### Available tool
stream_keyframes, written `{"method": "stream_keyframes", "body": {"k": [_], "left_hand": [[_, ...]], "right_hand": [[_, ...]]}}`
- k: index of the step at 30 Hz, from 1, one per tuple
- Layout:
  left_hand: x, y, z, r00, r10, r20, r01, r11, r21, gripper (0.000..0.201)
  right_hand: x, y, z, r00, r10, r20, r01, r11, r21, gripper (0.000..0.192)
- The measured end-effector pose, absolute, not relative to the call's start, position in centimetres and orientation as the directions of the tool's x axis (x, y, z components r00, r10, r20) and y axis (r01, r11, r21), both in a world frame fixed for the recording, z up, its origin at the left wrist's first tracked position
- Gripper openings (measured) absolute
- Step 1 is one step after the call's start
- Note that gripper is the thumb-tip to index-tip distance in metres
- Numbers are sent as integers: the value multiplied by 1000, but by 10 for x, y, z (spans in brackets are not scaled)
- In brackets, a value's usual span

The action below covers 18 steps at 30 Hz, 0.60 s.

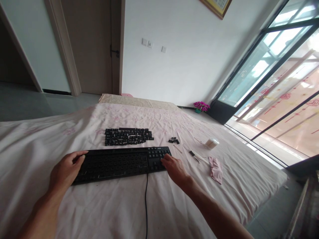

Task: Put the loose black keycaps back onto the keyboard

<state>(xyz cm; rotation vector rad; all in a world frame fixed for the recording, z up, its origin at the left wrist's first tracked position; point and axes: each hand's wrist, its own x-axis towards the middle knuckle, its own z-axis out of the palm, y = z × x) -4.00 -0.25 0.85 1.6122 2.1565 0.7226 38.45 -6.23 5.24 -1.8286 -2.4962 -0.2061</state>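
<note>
Two hands on black keyboard. Keyboard lies flat on pink sheet, near middle of bed. Left hand rests on left end of keyboard, fingers curled over edge, holding nothing else. Right hand lies flat at right end, fingertips on number keys. Black cable runs from keyboard toward person. Loose black keycaps sit in rows just behind keyboard. Few more keycaps, small white tub, pink cloth lie to right.
</note>
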Motion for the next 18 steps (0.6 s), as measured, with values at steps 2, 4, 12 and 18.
{"method": "stream_keyframes", "body": {"k": [2,4,12,18], "left_hand": [[-39,-3,10,-292,956,20,777,225,587,39],[-39,-3,12,-291,956,20,777,225,589,40],[-40,-2,9,-295,955,19,770,226,597,40],[-39,-3,10,-298,954,21,765,226,603,40]], "right_hand": [[385,-62,51,-307,944,119,951,301,72,23],[386,-62,51,-304,944,130,952,297,70,23],[387,-63,51,-353,925,141,934,340,110,23],[390,-61,48,-392,905,166,919,378,108,24]]}}
